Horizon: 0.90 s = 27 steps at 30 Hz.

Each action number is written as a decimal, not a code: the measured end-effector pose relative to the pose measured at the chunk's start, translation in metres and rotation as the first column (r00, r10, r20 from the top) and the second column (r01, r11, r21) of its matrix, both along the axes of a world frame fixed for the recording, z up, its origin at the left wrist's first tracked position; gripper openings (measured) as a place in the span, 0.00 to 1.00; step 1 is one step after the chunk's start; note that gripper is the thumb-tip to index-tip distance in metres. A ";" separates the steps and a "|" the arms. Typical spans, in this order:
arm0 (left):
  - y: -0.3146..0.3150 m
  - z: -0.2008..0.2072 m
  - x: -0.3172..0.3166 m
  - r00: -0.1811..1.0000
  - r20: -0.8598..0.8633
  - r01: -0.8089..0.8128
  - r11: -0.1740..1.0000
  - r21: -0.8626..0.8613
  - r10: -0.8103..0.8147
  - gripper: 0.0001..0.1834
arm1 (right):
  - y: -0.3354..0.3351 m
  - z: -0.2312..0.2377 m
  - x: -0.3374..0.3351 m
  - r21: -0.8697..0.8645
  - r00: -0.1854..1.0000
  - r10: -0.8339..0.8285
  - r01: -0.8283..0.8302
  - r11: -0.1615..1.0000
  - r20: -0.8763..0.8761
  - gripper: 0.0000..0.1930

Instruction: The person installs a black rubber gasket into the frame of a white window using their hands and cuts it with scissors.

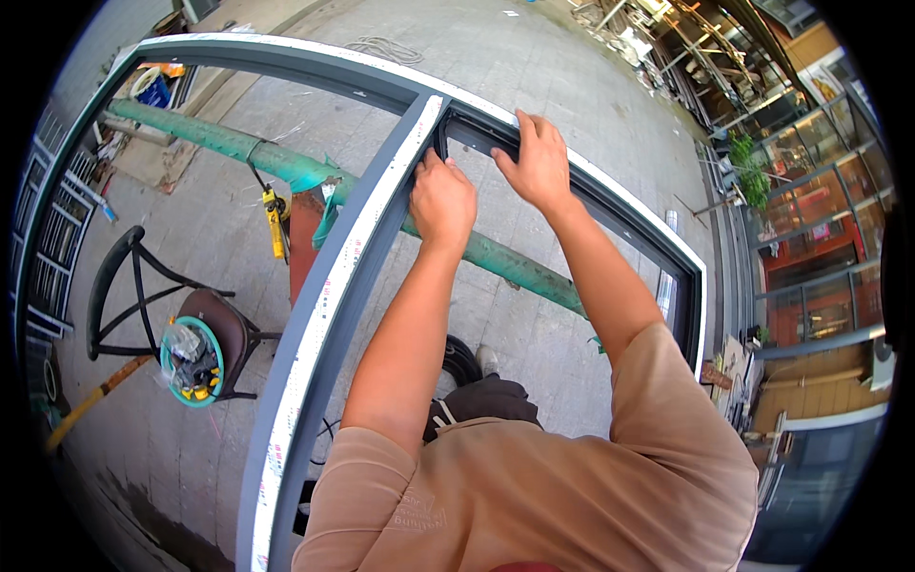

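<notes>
A large grey window frame [329,257] with white printed film along its profiles lies across a green pole [519,267]. My left hand [443,202] is at the inner corner where the middle bar meets the far rail. Its fingers are closed around a thin black strip [441,136] that runs into that corner; the fingertips are partly hidden. Just to the right, my right hand [541,164] grips the far rail, its fingers bent over the top and its thumb apart on the inner side.
On the left stands a dark chair [217,315] bearing a turquoise basket [167,367] of small parts. A yellow tool [276,224] hangs beside a reddish support [303,243]. Black coiled hose [461,360] lies near my foot. Glazed panels [820,248] line the right side.
</notes>
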<state>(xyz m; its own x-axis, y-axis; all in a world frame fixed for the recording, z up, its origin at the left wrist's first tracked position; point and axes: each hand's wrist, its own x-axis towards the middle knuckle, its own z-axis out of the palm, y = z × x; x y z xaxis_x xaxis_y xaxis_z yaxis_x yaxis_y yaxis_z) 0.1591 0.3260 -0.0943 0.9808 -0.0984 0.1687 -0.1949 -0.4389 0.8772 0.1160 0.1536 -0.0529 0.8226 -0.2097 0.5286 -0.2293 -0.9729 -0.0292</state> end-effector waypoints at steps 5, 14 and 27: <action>0.007 0.010 -0.004 0.997 -0.045 0.061 0.998 0.014 -0.060 0.26 | 0.056 -0.040 -0.190 0.115 0.969 -0.247 0.244 0.963 0.014 0.34; 0.004 -0.010 0.011 0.998 0.060 0.010 0.983 0.185 -0.021 0.24 | 0.158 -0.071 -0.309 0.226 0.915 -0.359 0.395 0.890 -0.185 0.38; -0.019 -0.065 0.079 0.964 0.246 -0.009 0.915 0.404 -0.100 0.28 | 0.238 -0.122 -0.483 0.594 0.860 -0.369 0.510 0.622 -0.353 0.25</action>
<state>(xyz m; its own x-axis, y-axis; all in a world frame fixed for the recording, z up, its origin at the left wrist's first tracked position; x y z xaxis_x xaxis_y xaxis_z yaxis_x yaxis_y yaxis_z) 0.2380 0.3071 -0.1592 0.9015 -0.2538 0.3506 -0.4171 -0.7253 0.5476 -0.3666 0.3915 -0.1751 0.6004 -0.7991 -0.0322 -0.6938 -0.5004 -0.5180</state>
